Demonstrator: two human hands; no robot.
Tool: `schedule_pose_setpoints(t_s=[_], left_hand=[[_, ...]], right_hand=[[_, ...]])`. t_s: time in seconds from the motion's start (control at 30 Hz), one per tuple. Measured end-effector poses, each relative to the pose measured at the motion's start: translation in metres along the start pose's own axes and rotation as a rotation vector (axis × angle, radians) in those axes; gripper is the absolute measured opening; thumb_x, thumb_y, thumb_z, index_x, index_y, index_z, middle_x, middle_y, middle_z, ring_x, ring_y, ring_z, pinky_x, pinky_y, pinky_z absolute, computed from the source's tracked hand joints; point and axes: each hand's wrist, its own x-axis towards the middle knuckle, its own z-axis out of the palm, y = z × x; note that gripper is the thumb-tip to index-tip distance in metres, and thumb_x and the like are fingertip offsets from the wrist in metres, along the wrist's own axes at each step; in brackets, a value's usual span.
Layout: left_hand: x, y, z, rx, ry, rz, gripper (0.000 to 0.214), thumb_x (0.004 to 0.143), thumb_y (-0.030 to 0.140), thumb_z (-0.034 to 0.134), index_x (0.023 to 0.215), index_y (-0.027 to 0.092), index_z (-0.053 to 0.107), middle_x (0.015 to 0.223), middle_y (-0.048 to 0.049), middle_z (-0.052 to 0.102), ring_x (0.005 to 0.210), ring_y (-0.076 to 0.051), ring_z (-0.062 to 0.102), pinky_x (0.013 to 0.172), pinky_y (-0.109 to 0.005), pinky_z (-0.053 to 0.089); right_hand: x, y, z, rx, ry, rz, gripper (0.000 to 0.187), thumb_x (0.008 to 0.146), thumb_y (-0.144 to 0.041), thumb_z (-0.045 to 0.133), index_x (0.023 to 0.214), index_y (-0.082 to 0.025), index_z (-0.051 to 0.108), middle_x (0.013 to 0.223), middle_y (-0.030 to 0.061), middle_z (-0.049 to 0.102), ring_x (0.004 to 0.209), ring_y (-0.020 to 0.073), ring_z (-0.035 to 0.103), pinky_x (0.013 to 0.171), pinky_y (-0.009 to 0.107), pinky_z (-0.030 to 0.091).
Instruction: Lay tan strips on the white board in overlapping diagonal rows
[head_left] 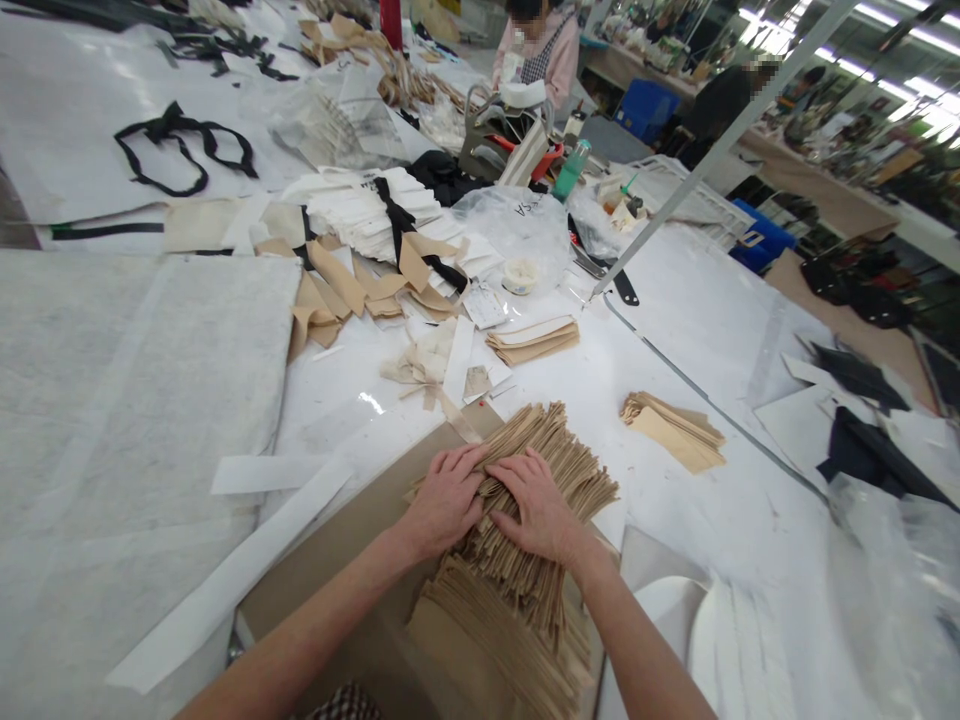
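Note:
Both of my hands rest on a thick pile of tan fabric strips (581, 480), which lies fanned out on a brown board (330, 590). My left hand (448, 497) presses on the left side of the pile with its fingers curved over the strips. Close beside it, my right hand (536, 505) lies on top, fingers bent and thumb toward the left hand. The strips under my palms are hidden. Nearer to me, a second fanned row of tan pieces (487, 640) overlaps the board's lower part.
Small tan bundles (675, 430) lie to the right on the white table (720, 330). A padded white sheet (135, 400) and white strips (232, 580) are at left. A metal pole (720, 150) rises behind. Another person (536, 50) works at the far side.

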Motion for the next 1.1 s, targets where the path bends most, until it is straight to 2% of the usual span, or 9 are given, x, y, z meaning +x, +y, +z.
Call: schedule_pose_setpoints(t_s=[0.13,0.33,0.6,0.97,1.1], left_hand=[[-0.001,-0.003,0.002,-0.055,-0.004,-0.025,0.029,0.08,0.02,0.052,0.108,0.02,0.06,0.145,-0.008,0.04,0.134,-0.025,0.032,0.11,-0.044,0.026],[0.002,-0.014,-0.004,-0.139,-0.089,0.012,0.036,0.071,0.025,0.063,0.107,0.024,0.061,0.145,-0.0069,0.039,0.135,-0.027,0.028,0.11,-0.046,0.024],[0.005,-0.012,-0.002,-0.112,-0.115,0.035,0.049,0.066,0.018,0.061,0.114,0.021,0.057,0.147,-0.0084,0.037,0.135,-0.026,0.028,0.111,-0.044,0.022],[0.004,-0.025,-0.006,-0.184,-0.218,0.062,0.072,0.059,0.021,0.066,0.128,0.028,0.048,0.151,-0.0074,0.028,0.138,-0.03,0.024,0.11,-0.047,0.024],[0.007,-0.027,-0.007,-0.186,-0.235,0.08,0.062,0.063,0.019,0.062,0.123,0.028,0.053,0.15,-0.0069,0.03,0.138,-0.029,0.024,0.11,-0.046,0.025]], right_hand=[[0.0,0.0,0.0,-0.004,0.001,0.004,0.05,0.076,-0.029,0.063,0.124,-0.018,0.052,0.119,0.0102,0.058,0.113,0.025,0.047,0.113,0.051,0.018],[-0.002,0.002,0.0,-0.001,0.006,-0.005,0.048,0.078,-0.03,0.062,0.123,-0.018,0.052,0.118,0.0105,0.058,0.114,0.0252,0.048,0.113,0.052,0.018],[-0.002,0.005,0.003,0.003,-0.024,-0.007,0.051,0.078,-0.031,0.06,0.126,-0.018,0.049,0.121,0.0113,0.057,0.115,0.0256,0.048,0.112,0.053,0.017],[-0.002,0.003,0.001,0.004,-0.03,0.007,0.049,0.078,-0.031,0.062,0.124,-0.018,0.051,0.119,0.0102,0.058,0.114,0.0248,0.047,0.113,0.052,0.017],[-0.003,0.004,0.001,0.002,-0.023,0.007,0.048,0.077,-0.031,0.062,0.123,-0.018,0.052,0.118,0.01,0.058,0.114,0.0247,0.047,0.113,0.051,0.016]])
